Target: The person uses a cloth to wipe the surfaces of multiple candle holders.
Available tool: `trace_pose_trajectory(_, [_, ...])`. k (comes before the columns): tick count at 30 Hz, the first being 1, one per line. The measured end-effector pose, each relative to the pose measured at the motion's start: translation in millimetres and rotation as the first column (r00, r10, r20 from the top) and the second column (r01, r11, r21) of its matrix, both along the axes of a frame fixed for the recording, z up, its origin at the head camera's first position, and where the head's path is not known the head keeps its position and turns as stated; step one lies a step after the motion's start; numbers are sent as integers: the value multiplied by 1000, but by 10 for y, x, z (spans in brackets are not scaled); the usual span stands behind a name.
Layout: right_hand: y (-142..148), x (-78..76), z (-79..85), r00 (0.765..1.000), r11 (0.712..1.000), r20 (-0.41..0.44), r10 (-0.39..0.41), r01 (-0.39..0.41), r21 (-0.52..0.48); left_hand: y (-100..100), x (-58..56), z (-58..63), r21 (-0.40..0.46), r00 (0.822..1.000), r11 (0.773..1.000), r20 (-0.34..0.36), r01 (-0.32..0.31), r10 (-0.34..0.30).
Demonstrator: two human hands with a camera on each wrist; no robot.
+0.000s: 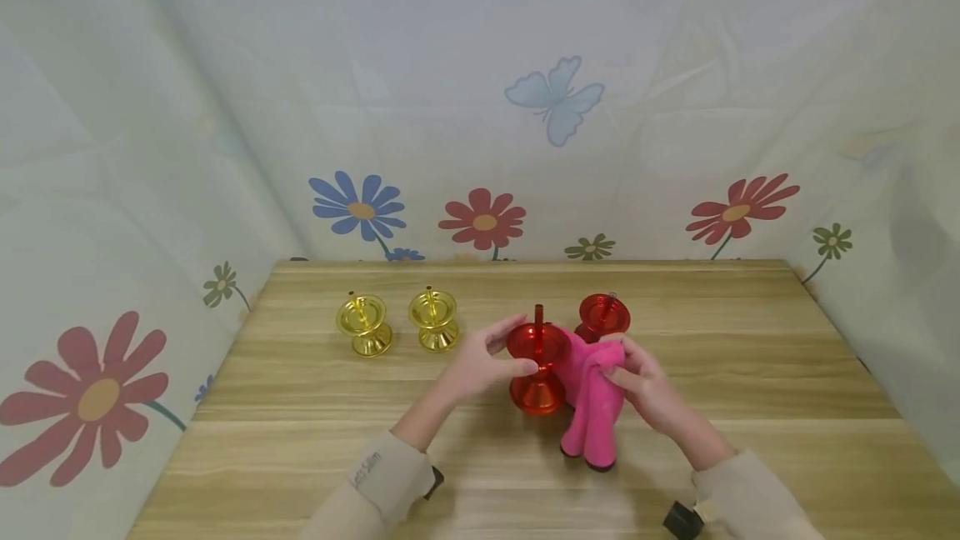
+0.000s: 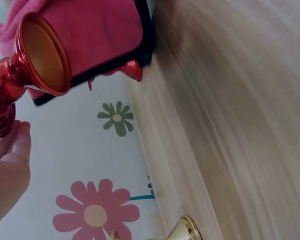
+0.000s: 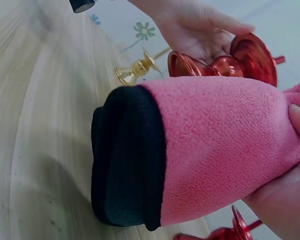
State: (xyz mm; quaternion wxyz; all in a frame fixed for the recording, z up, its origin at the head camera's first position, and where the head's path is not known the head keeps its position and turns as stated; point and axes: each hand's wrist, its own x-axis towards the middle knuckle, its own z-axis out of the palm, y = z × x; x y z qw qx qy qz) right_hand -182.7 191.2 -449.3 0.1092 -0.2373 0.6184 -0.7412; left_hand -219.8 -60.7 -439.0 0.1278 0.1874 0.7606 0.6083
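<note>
My left hand (image 1: 483,363) grips a shiny red candle holder (image 1: 537,392) by its upper dish, thumb on the near side. The holder is lifted off the table, its hollow base (image 2: 45,55) showing in the left wrist view. In my right hand (image 1: 647,377) is a pink cloth (image 1: 596,415) with a dark edge, pinched at the top and hanging down. The cloth (image 3: 215,150) is right beside the held holder, and whether they touch is hard to tell. Behind the cloth a second red candle holder (image 1: 603,313) stands on the table, partly covered from view.
Two gold candle holders (image 1: 363,325) stand side by side at the back left of the wooden table (image 1: 300,440). A white curtain (image 1: 450,107) printed with flowers and a butterfly hangs behind the table and along its sides.
</note>
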Motion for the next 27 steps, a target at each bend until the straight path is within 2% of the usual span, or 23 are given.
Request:
trace_pose_trajectory(3, [82,18,26,999,999,7,-50,50,-1,-23,-73,16,12,998,998,-7,-59,59])
trace_pose_trajectory(8, [225,63,67,996,996,-15,-92,92,14,-7,-235,-67,33,981,981,-30,-190,191])
trace_pose_trajectory(12, [318,114,106,993,992,-14,-118,119,45,58,-350,-180,3,957,958,-61,-285,285])
trace_pose_trajectory(16, [390,179,126,993,993,-12,-115,115,35,155,-453,-301,-82,921,924,-144,-374,361])
trace_pose_trajectory(19, [429,224,121,995,996,-33,-92,92,0,219,-511,-372,-148,898,895,-210,-421,388])
trace_pose_trajectory(21, [450,247,114,996,997,-44,-80,80,-12,258,-544,-415,-167,889,884,-231,-437,396])
trace_pose_trajectory(27, [483,291,87,996,997,-40,-76,77,23,364,-625,-537,-161,875,882,-291,-443,386])
